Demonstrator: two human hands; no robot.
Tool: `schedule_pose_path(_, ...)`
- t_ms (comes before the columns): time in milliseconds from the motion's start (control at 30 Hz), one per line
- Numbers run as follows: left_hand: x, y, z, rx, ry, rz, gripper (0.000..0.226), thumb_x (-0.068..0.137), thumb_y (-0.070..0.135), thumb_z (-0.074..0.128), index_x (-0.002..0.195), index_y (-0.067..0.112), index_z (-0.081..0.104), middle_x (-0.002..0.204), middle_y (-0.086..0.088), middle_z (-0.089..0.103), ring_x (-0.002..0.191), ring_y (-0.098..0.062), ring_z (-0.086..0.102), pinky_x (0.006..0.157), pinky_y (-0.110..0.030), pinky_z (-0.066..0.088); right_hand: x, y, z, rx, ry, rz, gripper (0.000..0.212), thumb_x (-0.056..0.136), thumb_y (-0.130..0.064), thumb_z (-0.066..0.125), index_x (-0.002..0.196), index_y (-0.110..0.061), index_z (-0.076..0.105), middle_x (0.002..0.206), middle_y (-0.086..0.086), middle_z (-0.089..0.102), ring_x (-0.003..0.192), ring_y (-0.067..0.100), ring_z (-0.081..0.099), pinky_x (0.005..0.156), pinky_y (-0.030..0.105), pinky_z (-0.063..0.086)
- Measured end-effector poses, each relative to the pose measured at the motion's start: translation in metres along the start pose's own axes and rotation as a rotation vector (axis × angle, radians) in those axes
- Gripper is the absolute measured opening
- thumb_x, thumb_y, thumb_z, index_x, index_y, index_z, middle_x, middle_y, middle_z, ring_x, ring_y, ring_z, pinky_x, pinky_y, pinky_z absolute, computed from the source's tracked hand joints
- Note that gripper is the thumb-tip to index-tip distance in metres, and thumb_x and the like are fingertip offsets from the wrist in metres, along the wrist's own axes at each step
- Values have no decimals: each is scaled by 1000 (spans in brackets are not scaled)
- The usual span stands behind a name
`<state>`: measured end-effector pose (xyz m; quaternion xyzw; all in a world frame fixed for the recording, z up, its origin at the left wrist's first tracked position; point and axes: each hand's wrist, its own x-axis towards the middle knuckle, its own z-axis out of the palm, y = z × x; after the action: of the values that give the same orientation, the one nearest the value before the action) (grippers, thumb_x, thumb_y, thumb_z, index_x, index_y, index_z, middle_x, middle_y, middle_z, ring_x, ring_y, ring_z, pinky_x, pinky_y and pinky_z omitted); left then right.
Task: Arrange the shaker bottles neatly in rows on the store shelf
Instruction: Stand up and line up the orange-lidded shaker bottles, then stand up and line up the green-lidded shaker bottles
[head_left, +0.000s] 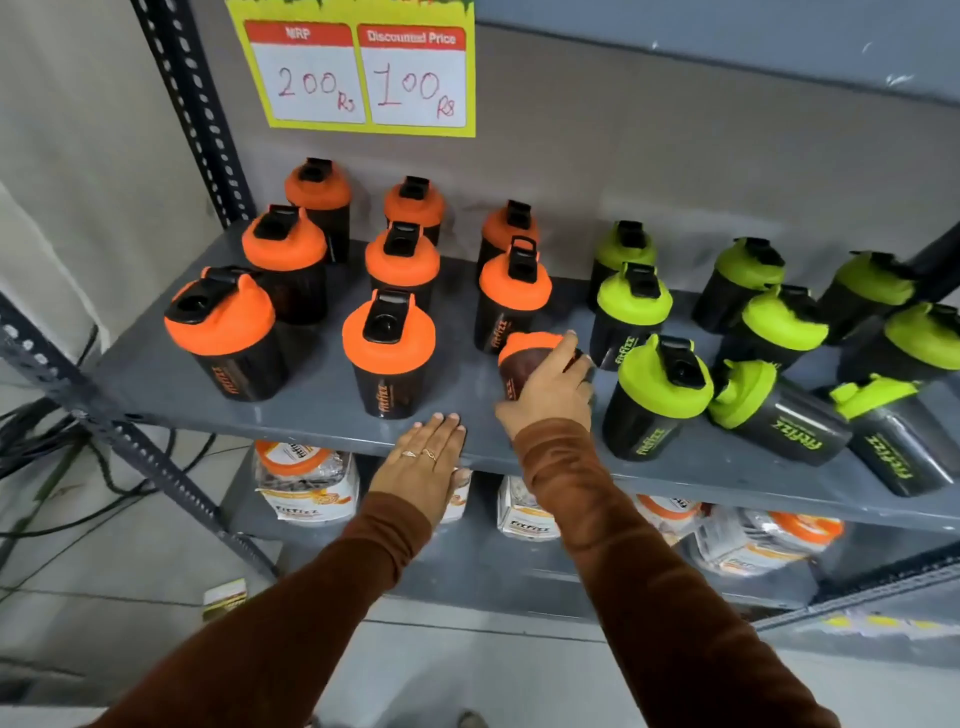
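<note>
Black shaker bottles stand on a grey metal shelf (311, 410). Several with orange lids (388, 332) stand upright in rows on the left half. Several with green lids (662, 374) fill the right half, most upright. Two green-lidded bottles (779, 415) (893, 441) lie tipped over at the front right. My right hand (545, 389) grips a tilted orange-lidded bottle (524, 353) in the front middle, between the two colour groups. My left hand (423, 462) lies flat on the shelf's front edge, fingers apart, holding nothing.
A yellow price sign (363, 73) hangs on the back panel. The lower shelf holds white and orange jars (306, 488) and packets (748, 540). A perforated steel upright (192, 109) stands at the left. Cables (62, 457) trail on the floor at the left.
</note>
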<state>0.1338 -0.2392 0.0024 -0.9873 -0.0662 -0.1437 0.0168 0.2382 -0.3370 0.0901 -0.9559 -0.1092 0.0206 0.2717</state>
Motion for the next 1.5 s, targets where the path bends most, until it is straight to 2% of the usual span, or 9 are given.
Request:
schedule_pose_path(133, 1, 2, 0, 4, 43, -20, 50, 77, 32, 35, 105, 5, 67, 108, -9, 70, 99, -23, 67, 79, -39, 54, -10, 7, 2, 509, 76, -6, 104, 60, -24, 80, 139, -13, 14, 131, 22, 48, 113, 38, 54, 100, 41, 45)
schedule_pose_path(300, 0, 1, 1, -33, 33, -35, 49, 84, 33, 32, 106, 7, 67, 108, -8, 70, 99, -22, 67, 81, -36, 54, -5, 10, 13, 759, 82, -44, 93, 44, -41, 80, 116, -31, 22, 131, 14, 45, 118, 31, 50, 103, 54, 39)
schedule_pose_path(400, 0, 1, 3, -54, 24, -47, 58, 95, 36, 18, 105, 7, 67, 108, -8, 70, 99, -22, 67, 94, -33, 42, -1, 16, 13, 834, -68, -98, 102, 55, -10, 86, 130, -15, 16, 144, 19, 35, 129, 29, 42, 111, 45, 34)
schedule_pose_path(700, 1, 4, 2, -24, 10, -82, 71, 97, 35, 2, 105, 7, 67, 106, -9, 71, 97, -23, 68, 79, -40, 54, -1, 40, 16, 738, -108, -153, 99, 60, -4, 84, 137, -9, 21, 137, 13, 43, 118, 15, 44, 100, 22, 32)
schedule_pose_path(900, 4, 1, 2, 32, 28, -50, 52, 88, 35, 26, 103, 7, 68, 103, -8, 72, 95, -23, 68, 77, -40, 55, 7, 41, 16, 703, -126, -144, 101, 61, -9, 84, 139, -12, 20, 138, 14, 45, 126, 26, 45, 104, 30, 35)
schedule_pose_path(1067, 2, 1, 5, -9, 16, -54, 73, 98, 35, 0, 102, 6, 68, 102, -9, 72, 94, -24, 69, 76, -41, 55, -3, 51, 25, 713, -123, -129, 102, 58, -17, 87, 137, -17, 23, 137, 11, 47, 125, 25, 47, 108, 36, 38)
schedule_pose_path(1267, -5, 12, 15, 27, 76, -118, 48, 87, 32, 32, 110, 1, 62, 111, -16, 68, 103, -31, 64, 100, -39, 41, -23, 67, 21, 706, -113, -140, 95, 66, -26, 82, 140, -11, 25, 144, 10, 40, 132, 20, 40, 110, 30, 32)
schedule_pose_path(1367, -23, 32, 21, -51, 109, -111, 53, 97, 35, 12, 122, 1, 45, 123, -20, 59, 120, -35, 49, 112, -32, 9, -34, 82, 16, 598, -22, -195, 65, 74, -27, 76, 126, -6, 45, 126, 12, 56, 111, 18, 54, 101, 37, 45)
schedule_pose_path(1500, -26, 72, 28, -109, 80, 96, 50, 97, 33, 10, 125, 3, 39, 126, -18, 58, 124, -27, 33, 111, -32, 9, -38, 113, -1, 466, 309, -271, 34, 77, -38, 62, 84, -5, 57, 78, 6, 55, 73, 13, 47, 71, 30, 45)
